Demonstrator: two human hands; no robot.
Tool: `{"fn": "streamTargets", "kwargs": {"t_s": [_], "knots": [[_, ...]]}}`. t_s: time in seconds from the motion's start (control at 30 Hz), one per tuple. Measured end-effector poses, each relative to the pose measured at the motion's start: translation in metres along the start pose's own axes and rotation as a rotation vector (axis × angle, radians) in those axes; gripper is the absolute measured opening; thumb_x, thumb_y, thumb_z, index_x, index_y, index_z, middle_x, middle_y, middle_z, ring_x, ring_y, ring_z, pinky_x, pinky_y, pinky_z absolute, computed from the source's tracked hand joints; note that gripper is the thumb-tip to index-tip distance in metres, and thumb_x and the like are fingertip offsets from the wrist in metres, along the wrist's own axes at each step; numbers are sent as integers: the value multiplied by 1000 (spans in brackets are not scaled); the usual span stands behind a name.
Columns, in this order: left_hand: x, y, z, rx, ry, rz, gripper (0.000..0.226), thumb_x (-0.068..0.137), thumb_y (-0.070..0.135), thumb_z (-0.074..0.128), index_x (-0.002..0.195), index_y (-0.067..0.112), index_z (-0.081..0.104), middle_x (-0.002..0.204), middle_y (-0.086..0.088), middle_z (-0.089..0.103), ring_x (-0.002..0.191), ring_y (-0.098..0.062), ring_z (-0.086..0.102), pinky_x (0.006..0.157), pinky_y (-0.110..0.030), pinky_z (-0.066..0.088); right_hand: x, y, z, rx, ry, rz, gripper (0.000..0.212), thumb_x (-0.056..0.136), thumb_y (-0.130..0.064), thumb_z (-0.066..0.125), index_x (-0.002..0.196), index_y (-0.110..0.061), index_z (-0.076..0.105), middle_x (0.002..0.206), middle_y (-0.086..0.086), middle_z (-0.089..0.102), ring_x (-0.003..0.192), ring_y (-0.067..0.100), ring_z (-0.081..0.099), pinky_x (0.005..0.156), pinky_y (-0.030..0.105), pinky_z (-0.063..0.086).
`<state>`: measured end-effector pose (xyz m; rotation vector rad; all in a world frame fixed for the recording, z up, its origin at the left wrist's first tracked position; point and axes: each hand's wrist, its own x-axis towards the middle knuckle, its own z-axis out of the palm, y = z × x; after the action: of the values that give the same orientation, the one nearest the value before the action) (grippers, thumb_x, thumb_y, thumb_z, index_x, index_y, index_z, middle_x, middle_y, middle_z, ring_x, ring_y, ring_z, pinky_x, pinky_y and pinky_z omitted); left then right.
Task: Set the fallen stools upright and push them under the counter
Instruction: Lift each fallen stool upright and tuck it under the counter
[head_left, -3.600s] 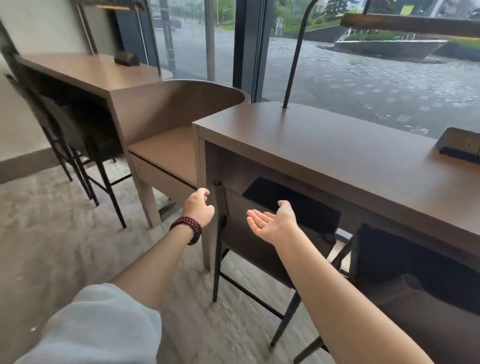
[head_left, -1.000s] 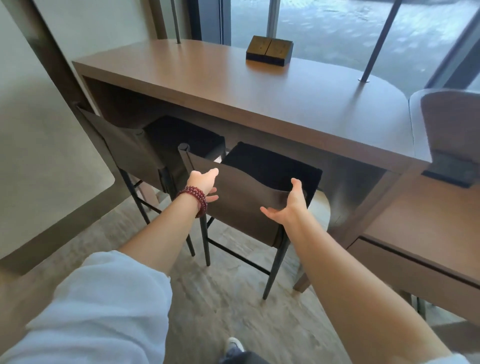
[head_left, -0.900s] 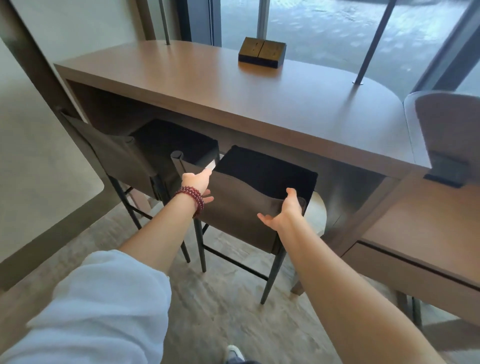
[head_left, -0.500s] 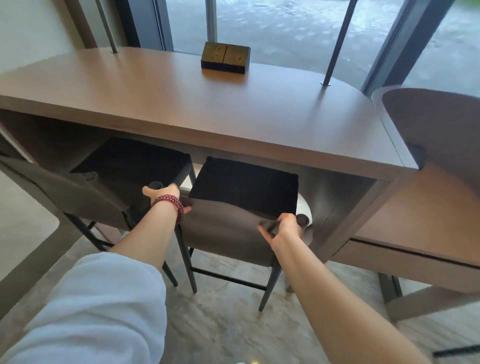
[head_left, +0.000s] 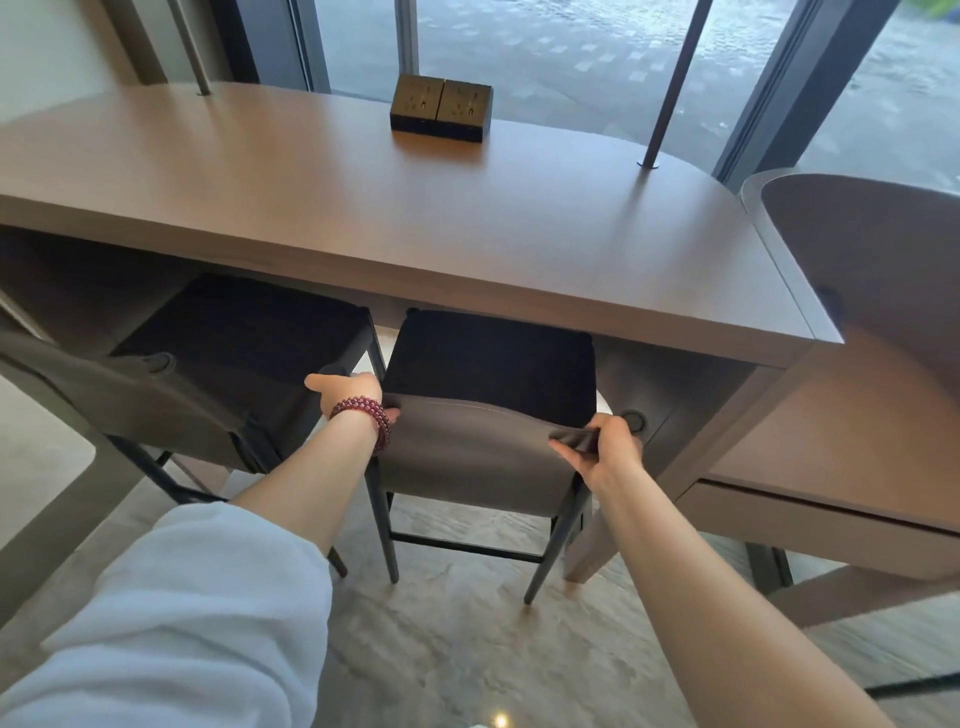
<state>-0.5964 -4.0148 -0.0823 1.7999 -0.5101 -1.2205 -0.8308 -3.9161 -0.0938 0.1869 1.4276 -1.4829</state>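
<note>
A stool (head_left: 483, 457) with a black seat, a low grey-brown backrest and thin black legs stands upright, its seat partly under the brown wooden counter (head_left: 415, 208). My left hand (head_left: 348, 389), with a red bead bracelet, grips the backrest's left top corner. My right hand (head_left: 602, 449) grips its right top corner. A second stool (head_left: 208, 374) of the same kind stands upright to the left, also tucked under the counter.
A dark socket block (head_left: 441, 109) sits at the counter's far edge, between two thin metal poles (head_left: 670, 88). A curved panel and lower bench (head_left: 857, 405) adjoin the counter on the right. Glass windows run behind. The floor is pale stone.
I turned from another counter to this one, reached out with open hands, and closed both on the stool's backrest. The view has come closer, and the seat lies deeper under the counter.
</note>
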Motion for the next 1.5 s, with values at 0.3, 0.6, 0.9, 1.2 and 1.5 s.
{"fn": "streamTargets", "kwargs": {"t_s": [0.3, 0.6, 0.9, 1.2, 1.5], "knots": [[6, 2, -8, -94, -152, -25, 74, 86, -8, 53, 144, 19, 14, 138, -18, 31, 116, -38, 45, 80, -52, 55, 3, 4, 6, 30, 26, 35, 12, 86, 0, 50, 89, -11, 52, 129, 13, 49, 111, 35, 55, 82, 50, 56], [15, 5, -39, -27, -105, -86, 68, 83, 44, 64, 136, 15, 34, 128, -10, 53, 97, -27, 63, 65, -35, 55, -39, 64, 47, -145, -104, 211, 73, 81, -58, 62, 142, -29, 35, 148, 6, 34, 116, 30, 54, 86, 46, 55], [75, 11, -153, -121, -45, -83, 64, 88, 50, 54, 138, 15, 34, 134, -13, 49, 109, -28, 59, 84, -39, 53, -97, 159, 144, -383, -427, 359, 75, 87, -53, 57, 143, -8, 34, 129, 18, 55, 102, 30, 63, 79, 40, 54], [163, 60, -285, -101, -76, -55, 69, 88, 55, 51, 140, 13, 34, 137, -13, 48, 115, -29, 56, 95, -44, 50, -154, 269, 264, -296, -438, 385, 74, 89, -48, 57, 143, -6, 31, 132, 22, 52, 112, 33, 59, 89, 41, 50], [241, 110, -332, -81, -114, -82, 72, 85, 55, 55, 142, 18, 30, 144, -12, 39, 119, -30, 52, 86, -44, 53, -162, 304, 359, -129, -281, 344, 70, 86, -47, 62, 144, -23, 32, 145, 21, 37, 125, 38, 48, 94, 49, 48]]}}
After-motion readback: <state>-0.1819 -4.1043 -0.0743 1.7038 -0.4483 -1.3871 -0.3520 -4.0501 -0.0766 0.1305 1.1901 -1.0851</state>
